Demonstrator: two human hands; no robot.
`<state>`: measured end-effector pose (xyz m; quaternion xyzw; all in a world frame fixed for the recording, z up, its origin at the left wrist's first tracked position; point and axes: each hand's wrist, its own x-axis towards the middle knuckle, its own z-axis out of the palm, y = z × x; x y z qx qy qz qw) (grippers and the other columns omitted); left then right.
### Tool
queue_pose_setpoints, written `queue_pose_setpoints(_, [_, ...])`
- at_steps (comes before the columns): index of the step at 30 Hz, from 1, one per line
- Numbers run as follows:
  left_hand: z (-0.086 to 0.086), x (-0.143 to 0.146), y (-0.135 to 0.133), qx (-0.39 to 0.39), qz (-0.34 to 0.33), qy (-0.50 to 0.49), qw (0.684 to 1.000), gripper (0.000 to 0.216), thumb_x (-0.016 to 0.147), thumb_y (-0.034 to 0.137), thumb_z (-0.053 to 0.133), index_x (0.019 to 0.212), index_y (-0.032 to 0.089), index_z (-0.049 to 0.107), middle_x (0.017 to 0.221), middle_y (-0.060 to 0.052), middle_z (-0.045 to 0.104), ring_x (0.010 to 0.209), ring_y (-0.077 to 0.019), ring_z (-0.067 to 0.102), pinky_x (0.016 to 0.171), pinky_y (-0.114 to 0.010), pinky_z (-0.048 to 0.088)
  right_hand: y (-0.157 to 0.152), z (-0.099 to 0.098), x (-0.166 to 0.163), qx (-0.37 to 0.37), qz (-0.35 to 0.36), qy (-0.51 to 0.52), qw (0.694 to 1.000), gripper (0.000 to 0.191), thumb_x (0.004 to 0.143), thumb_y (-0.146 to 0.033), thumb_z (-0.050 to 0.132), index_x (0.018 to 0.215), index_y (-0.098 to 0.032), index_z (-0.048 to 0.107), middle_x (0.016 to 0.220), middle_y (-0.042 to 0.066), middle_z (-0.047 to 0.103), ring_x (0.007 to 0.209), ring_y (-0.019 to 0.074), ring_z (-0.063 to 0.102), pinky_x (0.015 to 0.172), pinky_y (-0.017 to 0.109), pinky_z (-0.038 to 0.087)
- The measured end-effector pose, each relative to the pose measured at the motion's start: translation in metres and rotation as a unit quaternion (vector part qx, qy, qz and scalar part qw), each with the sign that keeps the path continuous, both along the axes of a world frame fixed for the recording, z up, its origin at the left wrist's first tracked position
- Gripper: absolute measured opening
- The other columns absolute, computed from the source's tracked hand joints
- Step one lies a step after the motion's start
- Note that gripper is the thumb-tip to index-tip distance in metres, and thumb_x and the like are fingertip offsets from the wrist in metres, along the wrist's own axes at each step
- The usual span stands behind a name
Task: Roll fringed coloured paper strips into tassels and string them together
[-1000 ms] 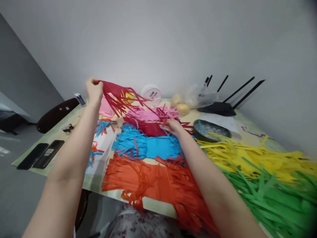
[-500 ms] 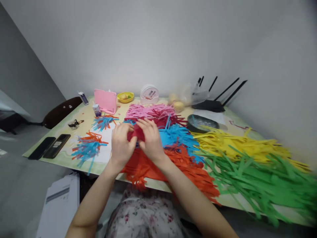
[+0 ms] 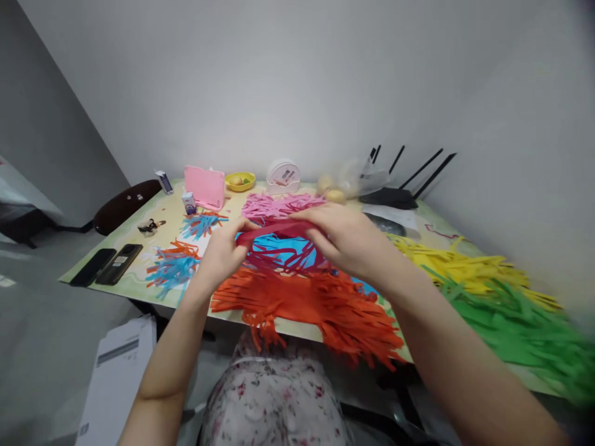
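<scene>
1. Pale wall [image 3: 297,80] is rising behind the table [image 3: 130,232], and grey floor [image 3: 37,297] is showing past its left edge, beside a dark chair [image 3: 121,207].
2. Along the back edge, a pink stand [image 3: 204,186], a yellow bowl [image 3: 242,188] and a white round holder [image 3: 283,176] are standing near the wall.
3. Two phones [image 3: 119,264] are lying near the left edge, and a strip of table top is showing between them and the blue-and-orange bundles [image 3: 173,266].
4. An orange fringed sheet [image 3: 292,294] is hanging over the front edge, above the person's flowered lap [image 3: 279,402].
5. Yellow [image 3: 465,266] and green [image 3: 502,334] strips are filling much of the right side.
6. Both hands are pinching narrowly: the left hand [image 3: 223,251] and right hand [image 3: 346,238] are holding a crimson fringed sheet [image 3: 279,229] between them, over a blue sheet [image 3: 274,242], strands dangling.
</scene>
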<state>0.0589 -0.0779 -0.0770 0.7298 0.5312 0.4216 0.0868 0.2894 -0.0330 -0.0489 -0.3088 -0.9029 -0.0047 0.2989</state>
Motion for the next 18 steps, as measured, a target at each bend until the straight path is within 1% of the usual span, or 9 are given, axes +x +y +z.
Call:
queue_pose_setpoints(2, [0.003, 0.002, 0.001, -0.013, -0.031, 0.010, 0.999, 0.026, 0.073, 0.003, 0.047, 0.087, 0.019, 0.063, 0.089, -0.002, 0.073, 0.082, -0.0169, 0.066, 0.077, -0.027, 0.050, 0.001, -0.002, 0.006, -0.038, -0.023, -0.010, 0.999, 0.033, 0.082, -0.016, 0.054, 0.111, -0.019, 0.069, 0.100, 0.008, 0.075, 0.090, 0.0249, 0.068, 0.080, 0.034, 0.050])
queue_pose_setpoints(5, [0.002, 0.003, 0.003, -0.010, -0.041, 0.022, 0.999, 0.024, 0.074, 0.004, 0.047, 0.088, 0.018, 0.060, 0.086, -0.002, 0.070, 0.078, -0.0157, 0.063, 0.073, -0.026, 0.048, 0.001, -0.006, 0.013, -0.070, -0.064, 0.011, 0.995, 0.030, 0.075, -0.010, 0.052, 0.097, -0.019, 0.070, 0.084, 0.005, 0.075, 0.073, 0.0209, 0.066, 0.068, 0.028, 0.046])
queue_pose_setpoints(7, [0.000, 0.002, 0.003, -0.003, -0.044, 0.012, 0.999, 0.021, 0.077, 0.007, 0.047, 0.090, 0.018, 0.059, 0.085, -0.002, 0.068, 0.077, -0.0154, 0.061, 0.073, -0.026, 0.047, -0.001, -0.007, 0.017, -0.083, -0.061, 0.045, 0.994, 0.032, 0.073, -0.009, 0.049, 0.097, -0.018, 0.069, 0.081, 0.004, 0.074, 0.068, 0.0188, 0.065, 0.066, 0.026, 0.046])
queue_pose_setpoints(10, [-0.004, 0.001, 0.004, -0.008, -0.074, -0.045, 0.996, 0.023, 0.079, 0.012, 0.048, 0.096, 0.018, 0.062, 0.092, -0.004, 0.069, 0.081, -0.0159, 0.062, 0.075, -0.027, 0.049, -0.007, -0.007, 0.024, -0.108, -0.019, 0.086, 0.990, 0.038, 0.070, -0.009, 0.046, 0.100, -0.019, 0.068, 0.086, 0.003, 0.075, 0.070, 0.0179, 0.065, 0.066, 0.026, 0.048])
queue_pose_setpoints(13, [-0.013, 0.000, 0.004, -0.043, -0.121, -0.137, 0.982, 0.037, 0.075, 0.010, 0.049, 0.105, 0.020, 0.069, 0.104, -0.005, 0.071, 0.093, -0.0179, 0.065, 0.083, -0.029, 0.052, -0.010, -0.012, 0.031, -0.134, 0.028, 0.124, 0.983, 0.051, 0.065, -0.008, 0.043, 0.105, -0.021, 0.071, 0.096, 0.002, 0.075, 0.081, 0.0186, 0.068, 0.071, 0.027, 0.051])
queue_pose_setpoints(15, [-0.021, 0.000, 0.005, -0.072, -0.153, -0.186, 0.968, 0.039, 0.072, 0.009, 0.050, 0.100, 0.022, 0.074, 0.101, -0.005, 0.073, 0.094, -0.0194, 0.066, 0.085, -0.031, 0.053, -0.010, -0.018, 0.035, -0.157, 0.062, 0.144, 0.975, 0.055, 0.062, -0.008, 0.041, 0.104, -0.023, 0.074, 0.096, 0.002, 0.076, 0.084, 0.0183, 0.069, 0.073, 0.028, 0.053])
queue_pose_setpoints(18, [-0.031, -0.002, 0.005, -0.104, -0.178, -0.221, 0.953, 0.030, 0.074, 0.011, 0.054, 0.086, 0.023, 0.079, 0.094, -0.006, 0.073, 0.090, -0.0208, 0.067, 0.083, -0.035, 0.056, -0.008, -0.026, 0.044, -0.176, 0.114, 0.161, 0.964, 0.054, 0.059, -0.007, 0.039, 0.094, -0.024, 0.077, 0.094, 0.002, 0.075, 0.086, 0.0180, 0.069, 0.077, 0.030, 0.054])
